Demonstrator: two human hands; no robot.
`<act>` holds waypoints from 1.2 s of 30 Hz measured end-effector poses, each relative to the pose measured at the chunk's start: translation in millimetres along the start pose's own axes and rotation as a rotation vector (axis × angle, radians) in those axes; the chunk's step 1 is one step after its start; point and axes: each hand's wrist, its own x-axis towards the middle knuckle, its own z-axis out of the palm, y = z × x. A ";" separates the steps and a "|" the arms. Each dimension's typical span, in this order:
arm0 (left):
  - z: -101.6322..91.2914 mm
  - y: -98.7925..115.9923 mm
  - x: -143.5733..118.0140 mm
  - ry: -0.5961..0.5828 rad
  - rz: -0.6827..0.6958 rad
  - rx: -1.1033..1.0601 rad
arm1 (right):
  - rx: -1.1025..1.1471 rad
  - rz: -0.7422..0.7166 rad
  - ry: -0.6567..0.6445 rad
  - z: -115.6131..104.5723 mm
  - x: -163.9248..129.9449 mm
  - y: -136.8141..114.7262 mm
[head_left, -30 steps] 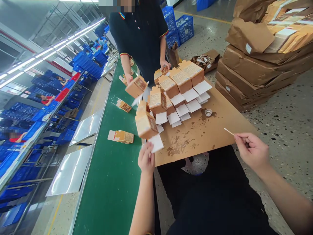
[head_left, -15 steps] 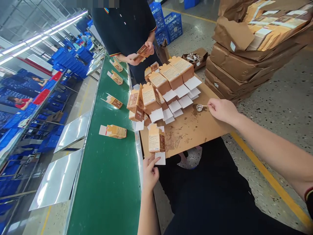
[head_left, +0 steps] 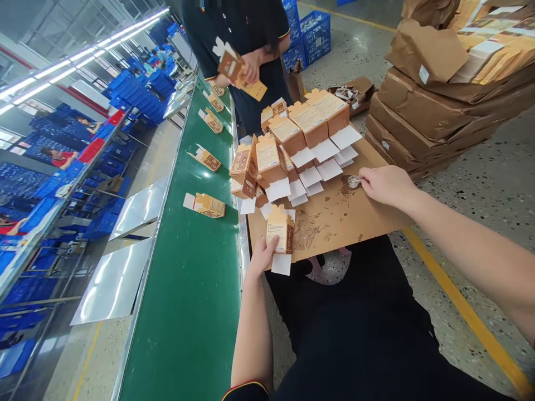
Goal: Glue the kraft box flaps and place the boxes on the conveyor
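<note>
My left hand (head_left: 262,255) grips a small tan and brown carton (head_left: 277,238) at its left side, thumb on the printed front. The carton stands at the near left corner of a cardboard sheet (head_left: 334,223), its white bottom flap (head_left: 281,264) hanging toward me. Closed in a pinch, my right hand (head_left: 387,185) is at a small clear dish (head_left: 354,181); the thin stick it held shortly before is mostly hidden now. Wet spots mark the cardboard around the dish. Beyond, a stack of similar cartons (head_left: 307,125) has white flaps sticking out toward me.
A green conveyor belt (head_left: 184,278) runs along my left, carrying several spaced cartons (head_left: 213,206). Across the cardboard, a co-worker (head_left: 246,33) handles a carton (head_left: 232,64). Brown paper-wrapped bundles (head_left: 426,122) rise at the right; blue crates (head_left: 316,36) stand behind.
My left hand has moved from the white flap up to the carton's side and closed on it. My right hand has come closer to the dish. The co-worker's carton has been opened out.
</note>
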 end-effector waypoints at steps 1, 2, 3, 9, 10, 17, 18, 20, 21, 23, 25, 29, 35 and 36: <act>-0.4 -1.5 -12.1 -0.030 -0.015 0.001 | 0.020 0.004 0.037 -5.0 -14.0 1.1; -2.0 -3.4 -25.1 -0.059 -0.039 -0.015 | 0.053 0.006 0.082 -8.7 -30.3 0.9; -4.0 -5.4 -37.6 -0.074 -0.059 -0.058 | 0.101 0.005 0.129 -10.4 -48.1 -1.4; 8.7 -11.0 -53.2 0.080 0.004 -0.333 | 0.437 -0.092 0.151 45.4 -135.5 -60.6; 15.2 -11.5 -46.4 0.110 0.009 -0.329 | 0.442 -0.147 0.133 62.8 -142.5 -72.9; 38.5 -14.2 -14.3 0.179 -0.015 -0.271 | 0.288 -0.439 0.041 150.1 -144.8 -115.1; 38.7 -14.1 -14.3 0.174 -0.007 -0.266 | 0.248 -0.455 0.021 154.3 -142.4 -115.8; 39.4 -13.7 -15.3 0.173 0.008 -0.255 | 0.171 -0.492 -0.042 158.5 -137.9 -115.7; 40.3 -13.5 -15.9 0.178 0.012 -0.250 | 0.139 -0.509 -0.077 159.1 -135.9 -115.0; 43.4 -13.8 -17.4 0.198 0.012 -0.236 | 0.094 -0.511 -0.123 158.4 -132.4 -112.6; 48.6 -15.6 -19.4 0.213 0.016 -0.213 | 0.077 -0.461 -0.113 155.8 -129.4 -108.5; 63.8 -24.8 -27.6 0.271 0.082 -0.122 | 0.154 -0.354 0.025 146.8 -128.4 -96.4; 81.0 -38.5 -39.2 0.339 0.240 0.072 | 0.326 -0.265 0.203 126.2 -146.7 -82.3; 82.1 -39.4 -39.5 0.350 0.259 0.084 | 0.343 -0.249 0.211 122.4 -150.8 -81.3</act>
